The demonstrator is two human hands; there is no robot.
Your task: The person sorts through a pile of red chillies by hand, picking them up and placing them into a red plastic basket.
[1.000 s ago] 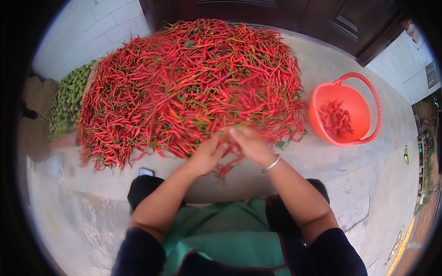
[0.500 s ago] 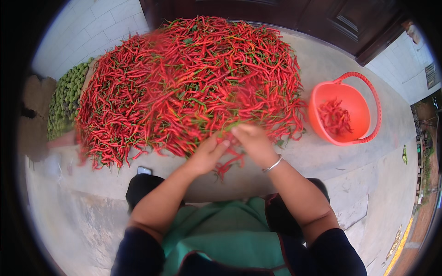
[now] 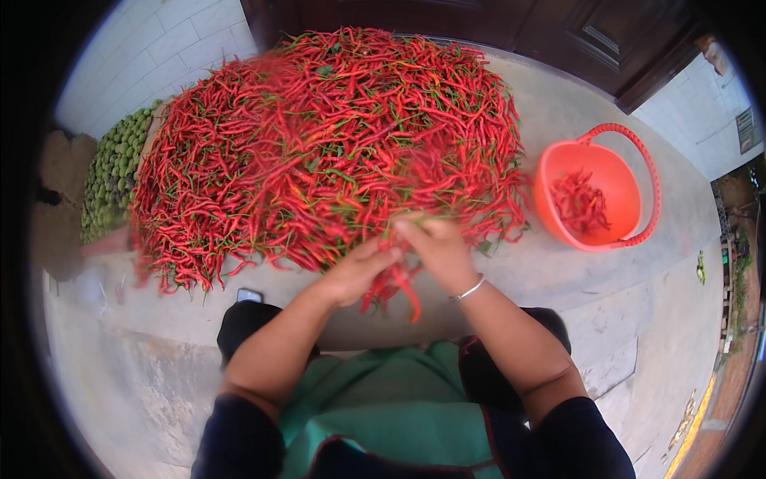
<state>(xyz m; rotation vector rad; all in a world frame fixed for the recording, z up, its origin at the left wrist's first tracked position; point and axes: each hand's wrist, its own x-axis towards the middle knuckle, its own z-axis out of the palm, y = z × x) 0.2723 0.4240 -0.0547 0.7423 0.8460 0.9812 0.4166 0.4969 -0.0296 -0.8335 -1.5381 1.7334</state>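
A small bunch of red chili peppers [image 3: 388, 293] dangles below my hands, one longer pepper curving down at its right side. My left hand [image 3: 357, 270] is closed round the bunch, thumb toward the right. Close beside it, my right hand [image 3: 440, 254] pinches at the green stems at the top of the bunch; its fingertips are slightly blurred. A silver bracelet [image 3: 468, 289] circles my right wrist. Just beyond both hands spreads a large heap of red chili peppers [image 3: 343, 136] with green stems and some leaves.
To the right stands an orange-red plastic basket [image 3: 550, 215] with a raised handle and some red peppers inside. A pile of round green fruit [image 3: 120, 160] lies at the far left. A phone-like object [image 3: 250, 295] rests by my left knee. A dark door [image 3: 511, 28] stands behind the heap.
My hands have drawn slightly nearer to me. More of the chili peppers now hang below them, including the long curved one. The heap and basket look the same.
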